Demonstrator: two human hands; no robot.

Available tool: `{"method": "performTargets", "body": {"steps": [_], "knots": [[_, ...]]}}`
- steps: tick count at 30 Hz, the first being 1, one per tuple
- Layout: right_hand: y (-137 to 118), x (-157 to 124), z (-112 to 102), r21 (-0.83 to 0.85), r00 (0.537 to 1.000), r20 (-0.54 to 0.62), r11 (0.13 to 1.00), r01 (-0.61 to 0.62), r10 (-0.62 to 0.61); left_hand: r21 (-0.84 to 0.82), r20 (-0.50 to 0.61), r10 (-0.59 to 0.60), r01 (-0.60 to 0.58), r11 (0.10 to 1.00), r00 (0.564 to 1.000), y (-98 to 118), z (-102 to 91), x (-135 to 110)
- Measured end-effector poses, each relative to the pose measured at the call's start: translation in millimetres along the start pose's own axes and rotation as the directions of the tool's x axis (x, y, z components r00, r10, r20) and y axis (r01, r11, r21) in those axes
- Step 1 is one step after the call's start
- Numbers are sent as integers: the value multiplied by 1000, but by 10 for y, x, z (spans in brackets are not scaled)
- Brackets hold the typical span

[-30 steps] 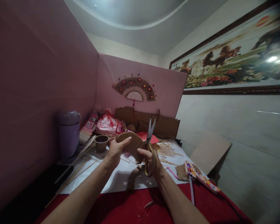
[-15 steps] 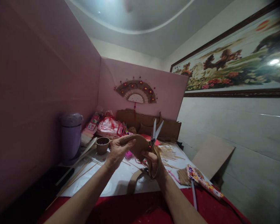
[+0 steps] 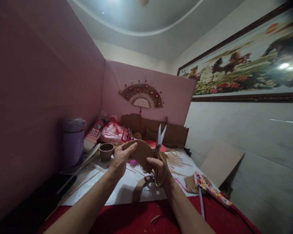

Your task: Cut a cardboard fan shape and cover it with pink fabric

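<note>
My left hand [image 3: 120, 158] grips a curved piece of brown cardboard [image 3: 142, 152] by its left end, held up over the table. My right hand [image 3: 160, 168] is closed through the gold handles of a pair of scissors [image 3: 159, 147]. The steel blades point upward, slightly apart, at the right edge of the cardboard. A curved cardboard strip [image 3: 138, 190] lies on the white sheet [image 3: 123, 188] below my hands.
A purple jar [image 3: 72, 139], a small brown cup [image 3: 106, 151], a pink bag [image 3: 114, 133] and thin sticks [image 3: 177, 159] crowd the table. A patterned strip [image 3: 211, 189] lies at the right on the red cloth [image 3: 141, 219]. A decorated fan [image 3: 141, 95] hangs on the pink partition.
The scissor blades have narrowed since half a second ago. Both hands stay in about the same place with the cardboard.
</note>
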State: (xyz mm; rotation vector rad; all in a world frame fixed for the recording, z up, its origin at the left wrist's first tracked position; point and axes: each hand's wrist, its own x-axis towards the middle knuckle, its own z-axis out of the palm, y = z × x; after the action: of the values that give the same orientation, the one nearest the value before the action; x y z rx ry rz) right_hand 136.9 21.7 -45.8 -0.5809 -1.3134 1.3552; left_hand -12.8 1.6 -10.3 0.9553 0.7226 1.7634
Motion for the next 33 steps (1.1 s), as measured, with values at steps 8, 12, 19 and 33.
{"method": "performTargets", "body": {"steps": [8,12,19,33], "knots": [[61,23,1,121,990,-24,984,-132,136,-31,-65,-32,30,999,997,-29,4,6],[61,19,14,169,989,-27,976,-138,144,-23,-81,-41,40,999,996,-36,-6,20],[-87,41,-7,298,980,27,935,-195,196,-26,218,6,0,1000,976,99,30,-41],[-63,30,-166,308,847,443,838,-451,293,232,596,-78,-79,970,799,555,-58,-107]]}}
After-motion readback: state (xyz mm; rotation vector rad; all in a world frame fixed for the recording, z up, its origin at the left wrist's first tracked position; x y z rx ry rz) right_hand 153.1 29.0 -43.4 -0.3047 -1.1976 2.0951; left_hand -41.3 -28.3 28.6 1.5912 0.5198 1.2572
